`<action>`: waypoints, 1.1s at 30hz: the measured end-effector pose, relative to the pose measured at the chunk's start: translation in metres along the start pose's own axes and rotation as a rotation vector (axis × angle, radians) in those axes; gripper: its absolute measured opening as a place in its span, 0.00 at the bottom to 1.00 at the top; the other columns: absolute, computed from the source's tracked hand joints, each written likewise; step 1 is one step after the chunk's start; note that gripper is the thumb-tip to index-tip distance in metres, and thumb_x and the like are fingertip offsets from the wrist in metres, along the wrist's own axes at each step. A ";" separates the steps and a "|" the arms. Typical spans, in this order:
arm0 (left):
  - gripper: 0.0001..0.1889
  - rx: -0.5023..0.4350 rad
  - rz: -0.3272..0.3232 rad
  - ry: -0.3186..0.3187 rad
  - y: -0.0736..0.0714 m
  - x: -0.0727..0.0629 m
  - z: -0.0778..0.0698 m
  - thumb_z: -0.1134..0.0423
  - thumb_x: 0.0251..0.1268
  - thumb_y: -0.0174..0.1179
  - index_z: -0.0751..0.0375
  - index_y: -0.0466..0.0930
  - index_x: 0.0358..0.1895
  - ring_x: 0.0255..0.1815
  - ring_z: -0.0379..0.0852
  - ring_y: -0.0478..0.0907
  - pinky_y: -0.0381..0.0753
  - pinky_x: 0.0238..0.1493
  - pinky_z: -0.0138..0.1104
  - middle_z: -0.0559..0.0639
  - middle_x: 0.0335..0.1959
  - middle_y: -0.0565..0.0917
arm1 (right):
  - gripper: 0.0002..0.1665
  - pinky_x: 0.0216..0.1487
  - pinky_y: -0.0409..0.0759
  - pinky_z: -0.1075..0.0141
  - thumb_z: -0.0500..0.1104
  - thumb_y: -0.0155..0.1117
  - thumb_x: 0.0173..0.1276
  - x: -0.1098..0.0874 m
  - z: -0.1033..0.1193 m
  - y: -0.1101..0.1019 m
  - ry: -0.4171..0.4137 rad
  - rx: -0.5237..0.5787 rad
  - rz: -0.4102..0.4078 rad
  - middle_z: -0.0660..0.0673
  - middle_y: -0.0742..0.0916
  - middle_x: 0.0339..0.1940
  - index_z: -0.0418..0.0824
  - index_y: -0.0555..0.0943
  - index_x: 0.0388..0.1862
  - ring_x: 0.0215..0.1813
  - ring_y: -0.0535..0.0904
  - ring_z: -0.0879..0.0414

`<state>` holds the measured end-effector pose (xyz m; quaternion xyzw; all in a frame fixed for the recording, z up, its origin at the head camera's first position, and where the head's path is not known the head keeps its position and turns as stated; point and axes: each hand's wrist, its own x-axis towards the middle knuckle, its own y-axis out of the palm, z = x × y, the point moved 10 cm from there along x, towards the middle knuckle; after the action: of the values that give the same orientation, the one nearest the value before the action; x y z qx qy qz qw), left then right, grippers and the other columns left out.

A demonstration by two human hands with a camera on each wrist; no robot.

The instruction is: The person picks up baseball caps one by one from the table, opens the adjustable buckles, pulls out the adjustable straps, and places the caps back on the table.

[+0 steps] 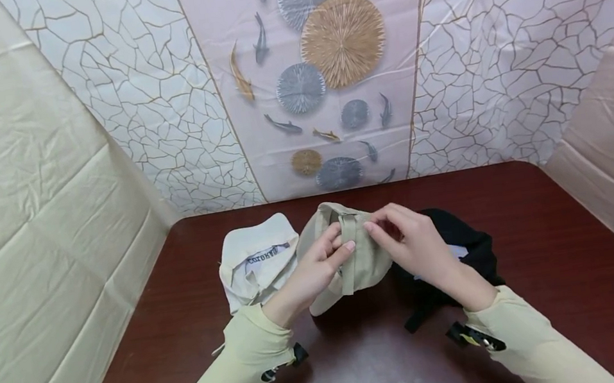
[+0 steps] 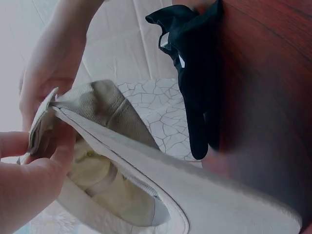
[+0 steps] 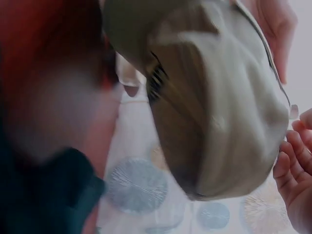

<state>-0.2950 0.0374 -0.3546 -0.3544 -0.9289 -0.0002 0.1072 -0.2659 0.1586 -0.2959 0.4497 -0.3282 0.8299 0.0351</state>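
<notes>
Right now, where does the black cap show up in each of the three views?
Head: black cap lies on the table, right of centre, behind the right hand.
Left wrist: upper middle, against the table.
Right wrist: blurred dark shape, lower left.
Shared landmark: the beige cap both hands hold.

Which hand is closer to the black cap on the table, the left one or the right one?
Right. The right hand holds the beige cap directly in front of the black cap, overlapping it; the left hand is beyond the beige cap.
</notes>
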 end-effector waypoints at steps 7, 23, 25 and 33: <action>0.22 -0.027 -0.019 0.036 0.000 0.004 -0.004 0.68 0.80 0.47 0.66 0.57 0.72 0.58 0.45 0.79 0.77 0.59 0.37 0.67 0.64 0.77 | 0.10 0.26 0.72 0.72 0.34 0.73 0.63 -0.021 -0.008 0.010 0.113 0.027 -0.023 0.54 0.80 0.26 0.41 0.79 0.37 0.25 0.72 0.64; 0.22 -0.447 -0.164 0.152 -0.010 0.012 -0.016 0.74 0.79 0.40 0.59 0.51 0.71 0.65 0.47 0.71 0.68 0.68 0.38 0.59 0.63 0.72 | 0.17 0.21 0.74 0.68 0.47 0.65 0.74 -0.048 -0.021 0.028 0.381 0.167 0.075 0.58 0.80 0.17 0.47 0.83 0.23 0.19 0.74 0.61; 0.22 -0.510 -0.178 0.174 -0.012 0.014 -0.019 0.75 0.78 0.39 0.58 0.51 0.70 0.69 0.48 0.67 0.65 0.70 0.39 0.60 0.65 0.69 | 0.24 0.22 0.78 0.63 0.52 0.57 0.79 -0.057 -0.027 0.043 0.511 0.308 0.184 0.54 0.84 0.18 0.43 0.87 0.25 0.20 0.79 0.55; 0.27 -0.593 -0.174 0.177 -0.010 0.016 -0.020 0.76 0.78 0.38 0.55 0.46 0.73 0.77 0.52 0.59 0.59 0.74 0.42 0.62 0.76 0.60 | 0.46 0.53 0.82 0.56 0.63 0.26 0.83 -0.078 -0.025 0.088 0.808 0.909 0.447 0.25 0.79 0.61 0.23 0.65 0.72 0.62 0.78 0.34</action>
<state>-0.3092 0.0384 -0.3315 -0.2882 -0.9023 -0.3108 0.0792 -0.2692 0.1229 -0.4104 -0.0074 0.0094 0.9773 -0.2116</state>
